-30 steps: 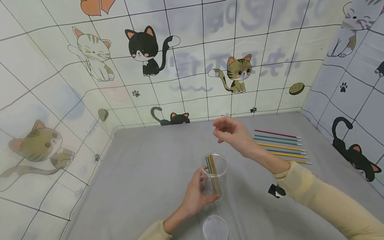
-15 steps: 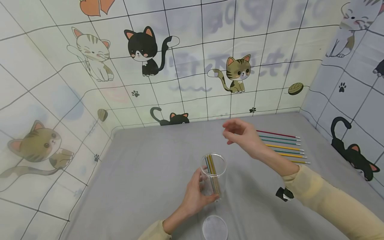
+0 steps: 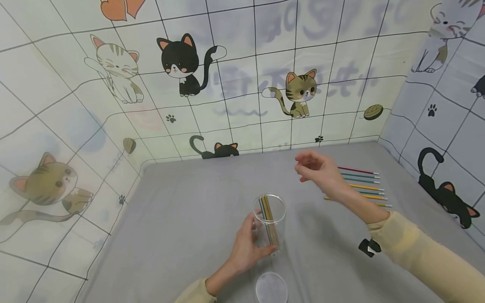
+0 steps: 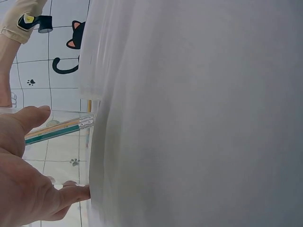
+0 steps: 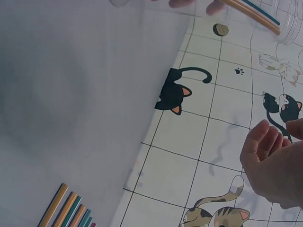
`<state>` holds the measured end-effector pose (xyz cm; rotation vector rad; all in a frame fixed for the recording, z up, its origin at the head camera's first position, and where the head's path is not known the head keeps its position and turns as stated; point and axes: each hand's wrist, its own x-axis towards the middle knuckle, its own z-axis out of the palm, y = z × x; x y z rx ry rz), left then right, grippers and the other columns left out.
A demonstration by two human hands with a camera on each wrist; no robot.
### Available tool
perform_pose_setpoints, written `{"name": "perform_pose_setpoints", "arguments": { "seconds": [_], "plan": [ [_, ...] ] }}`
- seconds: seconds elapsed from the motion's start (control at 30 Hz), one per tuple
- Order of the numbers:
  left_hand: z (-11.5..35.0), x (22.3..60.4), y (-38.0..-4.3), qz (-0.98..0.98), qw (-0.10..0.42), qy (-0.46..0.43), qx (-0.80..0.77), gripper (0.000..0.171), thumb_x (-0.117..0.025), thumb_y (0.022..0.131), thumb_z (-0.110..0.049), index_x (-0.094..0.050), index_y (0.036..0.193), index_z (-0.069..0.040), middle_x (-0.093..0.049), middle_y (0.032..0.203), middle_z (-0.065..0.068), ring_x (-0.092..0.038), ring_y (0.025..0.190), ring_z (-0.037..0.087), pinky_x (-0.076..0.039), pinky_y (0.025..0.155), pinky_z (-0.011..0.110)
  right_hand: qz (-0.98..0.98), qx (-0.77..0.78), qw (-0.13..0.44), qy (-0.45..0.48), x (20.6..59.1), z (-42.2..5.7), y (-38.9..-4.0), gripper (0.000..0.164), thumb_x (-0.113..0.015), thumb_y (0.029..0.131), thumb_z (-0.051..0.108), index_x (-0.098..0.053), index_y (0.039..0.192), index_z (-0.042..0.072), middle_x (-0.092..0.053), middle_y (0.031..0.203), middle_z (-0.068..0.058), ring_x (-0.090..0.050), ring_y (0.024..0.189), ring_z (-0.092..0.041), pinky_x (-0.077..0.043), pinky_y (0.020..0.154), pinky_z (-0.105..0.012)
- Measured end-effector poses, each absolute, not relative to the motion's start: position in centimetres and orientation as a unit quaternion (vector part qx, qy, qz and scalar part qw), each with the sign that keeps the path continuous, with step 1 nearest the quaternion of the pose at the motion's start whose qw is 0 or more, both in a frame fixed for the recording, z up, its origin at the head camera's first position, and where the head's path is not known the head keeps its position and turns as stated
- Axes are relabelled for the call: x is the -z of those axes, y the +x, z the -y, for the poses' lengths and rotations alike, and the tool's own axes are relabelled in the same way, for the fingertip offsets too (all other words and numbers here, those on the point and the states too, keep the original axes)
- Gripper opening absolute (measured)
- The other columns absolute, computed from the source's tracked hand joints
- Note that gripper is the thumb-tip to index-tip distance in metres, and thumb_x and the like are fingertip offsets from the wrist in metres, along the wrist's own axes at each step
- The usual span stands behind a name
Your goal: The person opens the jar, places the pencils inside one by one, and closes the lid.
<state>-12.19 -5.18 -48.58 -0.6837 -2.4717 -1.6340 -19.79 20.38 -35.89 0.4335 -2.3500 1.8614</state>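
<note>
My left hand [image 3: 244, 248] grips a clear plastic jar [image 3: 281, 227] low on its side, the jar upright on the grey cloth. A few pencils [image 3: 267, 210] lean inside it, yellow and blue-green. From the left wrist view, the eraser ends of these pencils [image 4: 71, 130] point down at the jar's bottom. My right hand [image 3: 320, 172] hovers behind and to the right of the jar, fingers loosely curled with nothing between them. Beyond it lies a row of pencils [image 3: 365, 187] in red, teal and yellow, partly hidden by the hand and forearm.
A round clear lid [image 3: 271, 288] lies on the cloth in front of the jar. The grey cloth [image 3: 189, 219] runs back to a cat-print curtain [image 3: 242, 84], which also rises on the left and right sides.
My right hand has moved to the right, away from above the jar and towards the row of pencils, covering more of them. The left hand and jar have stayed put.
</note>
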Motion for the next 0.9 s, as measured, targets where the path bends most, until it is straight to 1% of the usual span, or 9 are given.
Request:
{"name": "perform_pose_setpoints", "arguments": {
  "seconds": [0.2, 0.37, 0.7, 0.9],
  "plan": [
    [5.2, 48.6, -12.2, 0.814, 0.049, -0.226, 0.534, 0.093, -0.092, 0.066, -0.005, -0.041, 0.143, -0.009, -0.053, 0.13, 0.006, -0.059, 0.109, 0.032, -0.056, 0.086, 0.043, 0.773, -0.616, 0.057, 0.143, 36.9, -21.9, -20.2, 0.024, -0.067, 0.096, 0.009, -0.06, 0.117, 0.0, -0.063, 0.098, -0.007, -0.063, 0.086, -0.017, -0.059, 0.072, -0.032],
    [5.2, 48.5, -12.1, 0.814, 0.043, -0.222, 0.535, 0.093, -0.092, 0.066, -0.005, -0.04, 0.144, -0.01, -0.053, 0.13, 0.006, -0.058, 0.108, 0.031, -0.056, 0.087, 0.041, 0.781, -0.608, 0.054, 0.133, 37.4, -22.9, -20.3, 0.024, -0.067, 0.096, 0.011, -0.06, 0.116, 0.001, -0.063, 0.099, -0.007, -0.064, 0.087, -0.016, -0.059, 0.072, -0.032],
    [5.2, 48.6, -12.1, 0.815, 0.042, -0.222, 0.534, 0.093, -0.092, 0.067, -0.005, -0.04, 0.144, -0.011, -0.052, 0.13, 0.006, -0.058, 0.109, 0.033, -0.056, 0.087, 0.041, 0.789, -0.605, 0.034, 0.107, 38.6, -24.6, -20.3, 0.029, -0.066, 0.098, 0.013, -0.057, 0.12, -0.003, -0.06, 0.104, -0.01, -0.062, 0.09, -0.014, -0.059, 0.074, -0.031],
    [5.3, 48.6, -12.1, 0.817, 0.048, -0.226, 0.529, 0.093, -0.092, 0.067, -0.006, -0.04, 0.144, -0.01, -0.052, 0.132, 0.006, -0.058, 0.109, 0.03, -0.056, 0.087, 0.039, 0.791, -0.603, 0.032, 0.1, 39.4, -25.5, -20.4, 0.029, -0.065, 0.098, 0.012, -0.056, 0.121, -0.003, -0.06, 0.104, -0.009, -0.063, 0.091, -0.016, -0.059, 0.074, -0.032]
  ]
}}
